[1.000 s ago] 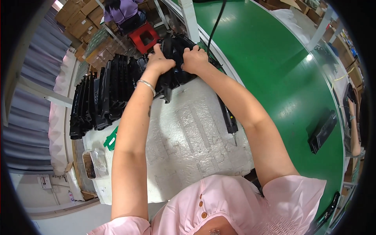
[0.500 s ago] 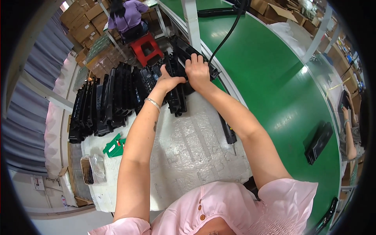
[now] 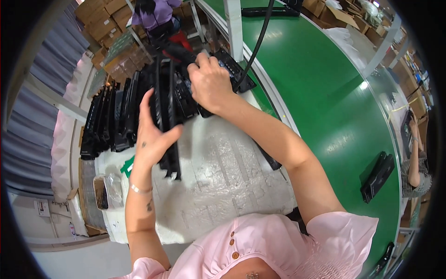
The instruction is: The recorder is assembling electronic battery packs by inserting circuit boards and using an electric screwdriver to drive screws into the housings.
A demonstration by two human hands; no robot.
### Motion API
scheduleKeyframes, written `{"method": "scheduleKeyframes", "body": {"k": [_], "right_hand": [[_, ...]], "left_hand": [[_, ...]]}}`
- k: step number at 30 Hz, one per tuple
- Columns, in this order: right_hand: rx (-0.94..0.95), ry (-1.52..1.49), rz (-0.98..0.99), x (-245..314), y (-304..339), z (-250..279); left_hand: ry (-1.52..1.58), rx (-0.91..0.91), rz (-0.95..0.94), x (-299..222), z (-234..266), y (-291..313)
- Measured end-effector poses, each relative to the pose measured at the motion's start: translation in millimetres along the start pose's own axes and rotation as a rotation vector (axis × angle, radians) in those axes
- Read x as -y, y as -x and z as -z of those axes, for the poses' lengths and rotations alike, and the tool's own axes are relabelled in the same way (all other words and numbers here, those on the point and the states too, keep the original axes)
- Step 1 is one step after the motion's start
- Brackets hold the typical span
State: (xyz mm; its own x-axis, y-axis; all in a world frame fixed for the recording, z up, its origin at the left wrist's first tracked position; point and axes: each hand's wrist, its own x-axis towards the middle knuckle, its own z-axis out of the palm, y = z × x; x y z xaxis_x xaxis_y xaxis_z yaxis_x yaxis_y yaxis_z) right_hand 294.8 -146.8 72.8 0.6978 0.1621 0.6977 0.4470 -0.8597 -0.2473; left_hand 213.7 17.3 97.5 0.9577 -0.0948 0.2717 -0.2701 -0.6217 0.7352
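Several long black plastic housings stand side by side on the white foam-topped table. My left hand point(image 3: 155, 139) cups the near part of upright black housings point(image 3: 171, 116), its thumb on one side and fingers on the other; they look slightly blurred. At the far side, my right hand point(image 3: 211, 83) is closed with curled fingers over a black housing point(image 3: 175, 50) that slants out to the left; its fingertips are hidden. Another black housing point(image 3: 237, 69) lies just beyond that hand, by the conveyor edge.
A green conveyor point(image 3: 306, 93) runs along the right, carrying a black housing point(image 3: 378, 174). A dark screwdriver-like tool point(image 3: 269, 158) lies partly under my right forearm. To the left are a small box point(image 3: 101, 193) and a green piece point(image 3: 126, 167). A co-worker in purple point(image 3: 158, 18) sits beyond.
Both hands have shifted left, the left one also nearer to me. Black housings have moved left and nearer with them, and one now slants across the far side.
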Motion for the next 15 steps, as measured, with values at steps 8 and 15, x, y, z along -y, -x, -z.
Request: {"method": "scheduleKeyframes", "body": {"k": [8,15], "right_hand": [[-0.141,-0.178,0.324,100,-16,14],[0.202,-0.061,0.287,133,51,39]], "left_hand": [[0.483,-0.007,0.191,25,30,108],[0.399,-0.002,0.241,40,55,165]]}}
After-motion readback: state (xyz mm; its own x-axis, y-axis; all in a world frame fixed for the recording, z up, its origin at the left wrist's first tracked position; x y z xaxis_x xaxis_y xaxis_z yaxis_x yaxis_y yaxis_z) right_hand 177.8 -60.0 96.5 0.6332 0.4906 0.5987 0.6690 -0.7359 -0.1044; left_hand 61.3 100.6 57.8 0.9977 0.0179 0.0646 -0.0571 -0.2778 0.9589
